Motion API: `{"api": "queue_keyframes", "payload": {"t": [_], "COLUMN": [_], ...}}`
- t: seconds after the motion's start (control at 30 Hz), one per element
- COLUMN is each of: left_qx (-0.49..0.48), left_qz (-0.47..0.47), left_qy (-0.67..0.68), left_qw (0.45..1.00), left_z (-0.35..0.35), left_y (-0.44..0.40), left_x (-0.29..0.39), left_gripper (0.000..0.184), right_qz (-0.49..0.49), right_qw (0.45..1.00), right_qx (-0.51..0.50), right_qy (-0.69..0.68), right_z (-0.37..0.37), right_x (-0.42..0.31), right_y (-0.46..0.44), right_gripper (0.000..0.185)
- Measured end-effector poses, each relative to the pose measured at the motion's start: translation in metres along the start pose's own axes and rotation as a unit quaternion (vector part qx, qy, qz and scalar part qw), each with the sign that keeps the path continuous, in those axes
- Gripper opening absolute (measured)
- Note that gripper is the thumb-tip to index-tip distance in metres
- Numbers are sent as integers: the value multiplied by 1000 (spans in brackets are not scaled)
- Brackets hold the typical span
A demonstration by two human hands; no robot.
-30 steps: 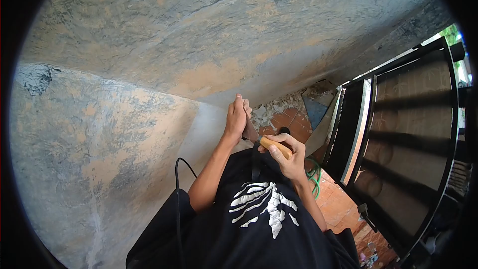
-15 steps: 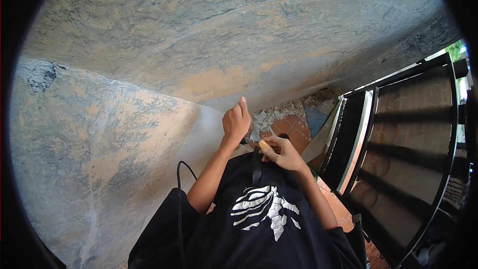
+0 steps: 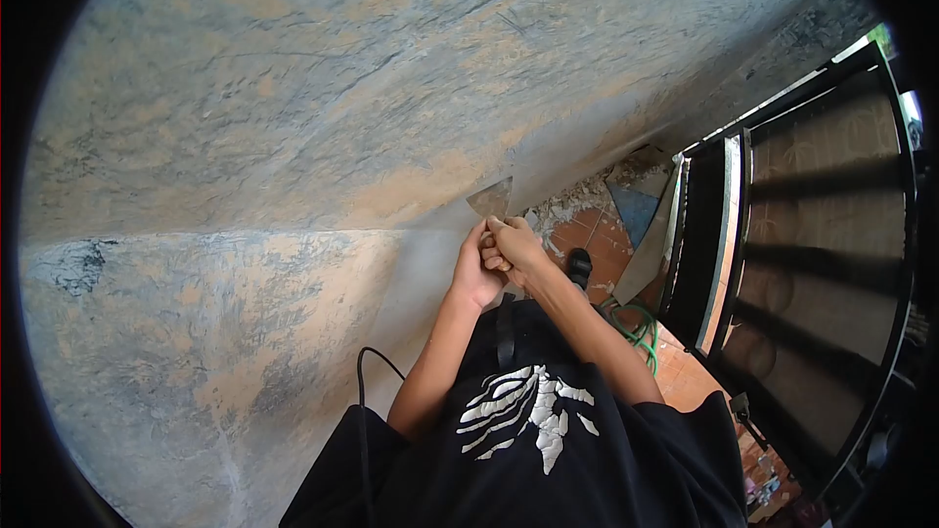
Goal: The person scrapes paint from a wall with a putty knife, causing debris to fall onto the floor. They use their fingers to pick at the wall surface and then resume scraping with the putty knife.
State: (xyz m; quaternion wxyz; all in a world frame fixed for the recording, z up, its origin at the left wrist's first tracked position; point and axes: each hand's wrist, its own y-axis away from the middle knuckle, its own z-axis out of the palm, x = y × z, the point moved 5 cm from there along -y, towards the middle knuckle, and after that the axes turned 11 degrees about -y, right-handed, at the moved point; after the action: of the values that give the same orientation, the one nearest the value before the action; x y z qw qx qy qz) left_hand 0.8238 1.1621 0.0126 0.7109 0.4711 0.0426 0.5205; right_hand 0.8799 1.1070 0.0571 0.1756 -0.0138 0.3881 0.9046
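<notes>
At the left, a mottled grey and ochre wall [image 3: 245, 352] meets a second, larger wall face [image 3: 342, 88] along a pale seam, and a thin black cable [image 3: 363, 401] loops in front of it. The left hand [image 3: 475, 274] comes next, its forearm slanting up and inward from a black sleeve, the wrist bent a little and the thumb pointing up; its fingers are curled in against the other hand, and whether they grip anything is hidden. Just past the fingertips of the joined hands, a scraper [image 3: 494, 198] shows its flared metal blade, wide edge pointing away from the body and seen against the wall; I cannot tell whether it touches. The right hand [image 3: 523, 246] lies partly over the left, its forearm slanting up toward the left, knuckles outward, fingers closed around the scraper, so that the handle is covered. Below the hands, the black shirt [image 3: 626, 460] carries a cracked silver print [image 3: 528, 413], in which I cannot make out any letters. Further right, pale flakes [image 3: 567, 203] lie scattered on orange floor tiles [image 3: 597, 240], near a black shoe [image 3: 579, 265], a green hose [image 3: 643, 332] and a blue piece [image 3: 634, 213]; a black-framed gate [image 3: 827, 215] stands at the far right.
</notes>
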Motion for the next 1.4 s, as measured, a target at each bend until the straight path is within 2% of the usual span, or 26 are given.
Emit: {"api": "queue_keyframes", "payload": {"t": [0.03,0.13,0.23,0.33,0.57,0.73,0.77,0.8,0.83,0.9,0.93,0.97,1.1,1.23,1.37,1.4], "left_qx": [-59,-12,-19,37,11,60,61,-219,-296,-446,-249,-38,31,29,65,74], "left_qz": [-6,-5,-11,16,13,-9,-8,-11,-7,-4,13,28,25,44,27,12], "left_qy": [84,81,112,50,50,43,43,131,153,182,106,23,-21,4,-24,-34], "left_qw": [995,997,993,998,999,997,997,967,943,876,962,999,999,999,997,997], "left_z": [13,45,39,43,33,31,12,1,1,1,15,16,18,24,22,22], "left_y": [0,3,-4,4,-7,-9,-27,-58,-61,-64,-47,-28,-20,-22,-18,-16], "left_x": [6,32,35,38,37,51,46,36,33,27,23,23,31,16,24,27], "left_gripper": [42,41,43,40,38,40,40,40,39,39,37,35,39,41,33,30], "right_qz": [-39,-52,-65,-63,-59,-66,-53,-42,-47,-84,-103,-100,-87,-117,-114,-97], "right_qw": [998,996,990,986,982,977,978,990,990,970,970,971,970,963,964,977], "right_qx": [40,65,87,89,103,105,98,93,91,125,126,126,109,129,134,111], "right_qy": [23,44,88,129,148,171,174,101,102,193,181,179,199,208,200,152], "right_z": [2,12,19,22,21,30,31,16,10,0,-5,-4,8,-5,-5,-3], "right_x": [-1,-7,-13,-18,-19,-30,-34,-29,-26,-31,-24,-22,-22,-18,-18,-17], "right_y": [-2,-10,-10,-4,-7,-11,-13,-35,-36,-31,-30,-25,-7,-12,-15,-20], "right_gripper": [17,21,22,23,23,26,28,29,29,27,27,27,29,30,29,27]}}
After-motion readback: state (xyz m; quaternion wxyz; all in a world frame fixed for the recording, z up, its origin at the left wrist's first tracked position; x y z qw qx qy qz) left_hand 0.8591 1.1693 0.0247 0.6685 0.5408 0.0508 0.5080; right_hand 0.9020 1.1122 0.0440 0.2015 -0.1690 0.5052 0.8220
